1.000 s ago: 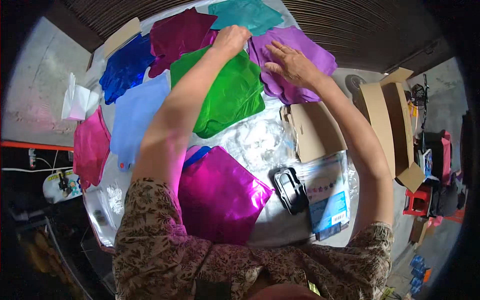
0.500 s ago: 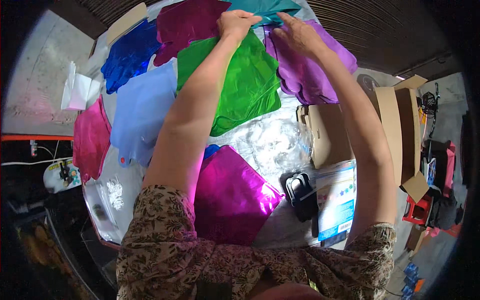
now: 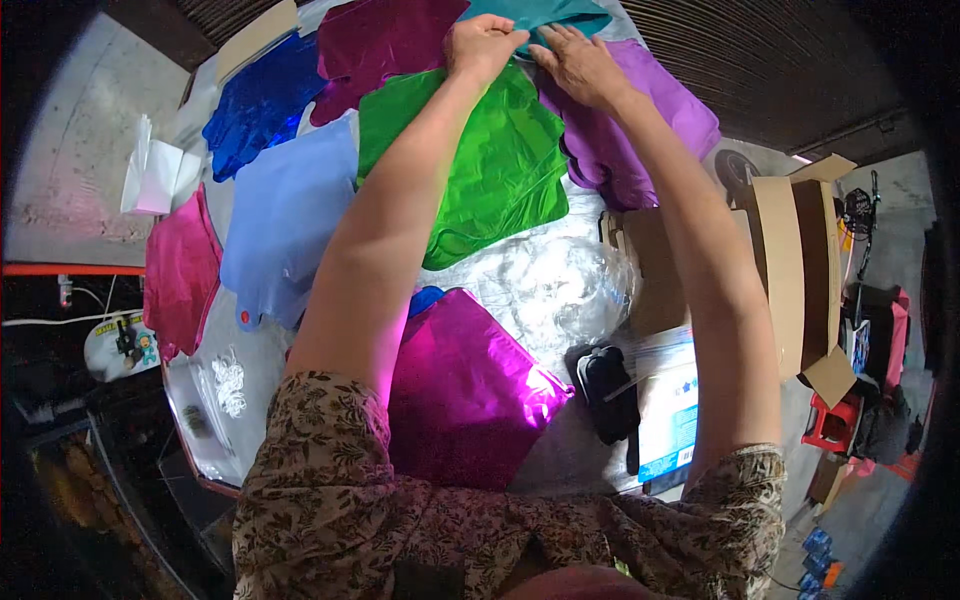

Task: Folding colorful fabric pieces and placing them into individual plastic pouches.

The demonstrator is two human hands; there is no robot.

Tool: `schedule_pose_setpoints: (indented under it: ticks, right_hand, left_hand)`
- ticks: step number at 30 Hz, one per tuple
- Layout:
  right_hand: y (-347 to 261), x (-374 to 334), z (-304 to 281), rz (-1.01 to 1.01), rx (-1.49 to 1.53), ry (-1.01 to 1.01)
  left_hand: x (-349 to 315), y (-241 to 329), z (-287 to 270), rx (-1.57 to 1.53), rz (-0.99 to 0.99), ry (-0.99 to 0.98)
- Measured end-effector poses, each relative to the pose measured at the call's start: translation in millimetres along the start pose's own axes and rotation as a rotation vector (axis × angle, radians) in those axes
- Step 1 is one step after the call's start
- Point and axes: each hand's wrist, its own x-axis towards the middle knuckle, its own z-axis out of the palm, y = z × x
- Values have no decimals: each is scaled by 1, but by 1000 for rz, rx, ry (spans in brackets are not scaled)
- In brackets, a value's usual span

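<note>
At the far end of the table lies a teal foil balloon (image 3: 560,14), flat and cut off by the picture's upper edge. My left hand (image 3: 480,48) is closed, its thumb and fingers pinched together at the near edge of the teal foil. Beside it, my right hand (image 3: 582,66) rests with fingers stretched out on the teal foil, over the top of a purple foil balloon stack (image 3: 675,105). Below my left hand and forearm spreads a green foil balloon (image 3: 505,165), partly covered by that arm.
Flat foil sheets lie around: maroon (image 3: 385,45), dark blue (image 3: 258,105), light blue (image 3: 285,195), pink (image 3: 185,275) and shiny magenta (image 3: 465,400). Clear plastic (image 3: 575,285), a black case (image 3: 607,395) and a blue-white package (image 3: 668,420) sit nearer. An open cardboard box (image 3: 790,275) stands at right.
My right hand has shifted slightly left, its fingers now flatter on the foil. The teal foil between the hands looks smoother. My left hand has moved slightly right.
</note>
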Motion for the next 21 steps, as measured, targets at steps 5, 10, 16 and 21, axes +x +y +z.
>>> schedule_pose_setpoints:
  ticks: [5,10,16,21]
  right_hand:
    - [-10,3,21,8,-9,74]
    - [-12,-2,17,38,18,-33]
    - [-8,-1,22,40,107,24]
    - [-7,-1,26,51,108,46]
  left_hand:
    - [-1,0,-5,-19,13,-5]
    - [-11,18,-4,211,186,-10]
    - [12,42,-8,600,435,8]
    - [43,89,-19,493,255,39]
